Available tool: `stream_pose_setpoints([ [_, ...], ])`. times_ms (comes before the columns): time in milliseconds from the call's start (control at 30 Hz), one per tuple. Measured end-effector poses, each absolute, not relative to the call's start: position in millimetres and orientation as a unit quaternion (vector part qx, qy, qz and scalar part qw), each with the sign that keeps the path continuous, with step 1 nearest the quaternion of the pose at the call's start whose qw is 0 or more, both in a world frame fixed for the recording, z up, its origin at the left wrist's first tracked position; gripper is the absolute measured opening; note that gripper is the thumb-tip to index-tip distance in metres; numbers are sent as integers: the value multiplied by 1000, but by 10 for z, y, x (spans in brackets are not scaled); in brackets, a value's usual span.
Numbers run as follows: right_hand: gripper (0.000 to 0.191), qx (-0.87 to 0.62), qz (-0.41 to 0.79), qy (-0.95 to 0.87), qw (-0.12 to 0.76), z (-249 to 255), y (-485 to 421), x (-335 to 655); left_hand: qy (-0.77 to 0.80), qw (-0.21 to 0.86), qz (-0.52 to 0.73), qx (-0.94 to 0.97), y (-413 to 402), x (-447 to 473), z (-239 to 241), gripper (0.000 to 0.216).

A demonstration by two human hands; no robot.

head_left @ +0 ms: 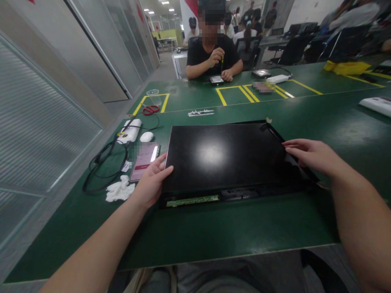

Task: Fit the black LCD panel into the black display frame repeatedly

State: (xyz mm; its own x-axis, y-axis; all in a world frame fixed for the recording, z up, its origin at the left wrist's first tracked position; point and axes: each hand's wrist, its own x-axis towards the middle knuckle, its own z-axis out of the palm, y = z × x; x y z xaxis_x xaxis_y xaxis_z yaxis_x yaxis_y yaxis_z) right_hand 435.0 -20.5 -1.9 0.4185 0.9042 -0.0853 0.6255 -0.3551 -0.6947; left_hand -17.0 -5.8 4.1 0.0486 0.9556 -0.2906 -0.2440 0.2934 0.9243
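A black display panel (pixel 226 156), glossy with a bright reflection, lies in front of me over a shallow black frame (pixel 275 131). Its left edge is gripped by my left hand (pixel 150 182), with the thumb on the front and the fingers along the side. On the opposite side my right hand (pixel 311 156) pinches the panel's right edge; its fingertips are partly hidden. The panel sits shifted left on the frame, whose rim shows at the right. Along the near edge a narrow green circuit board (pixel 193 200) is exposed.
Left of the panel are a phone (pixel 145 160), white mouse (pixel 147 136), white power bank-like block (pixel 130 131), black cable (pixel 105 156), crumpled tissue (pixel 120 188) and red-handled scissors (pixel 150 109). White strips (pixel 200 112) lie beyond. Across the green table (pixel 220 240), a person (pixel 214 53) holds a screwdriver.
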Motion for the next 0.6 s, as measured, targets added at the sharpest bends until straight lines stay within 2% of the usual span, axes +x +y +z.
stream_pose_setpoints([
  [367, 48, -772, 248, -506, 295, -32, -197, 4473, 490, 634, 482, 355, -57, -178, 20, 59],
  [600, 39, -786, 243, -491, 286, 50, -207, 4416, 502, 630, 477, 351, -75, -144, 67, 54],
])
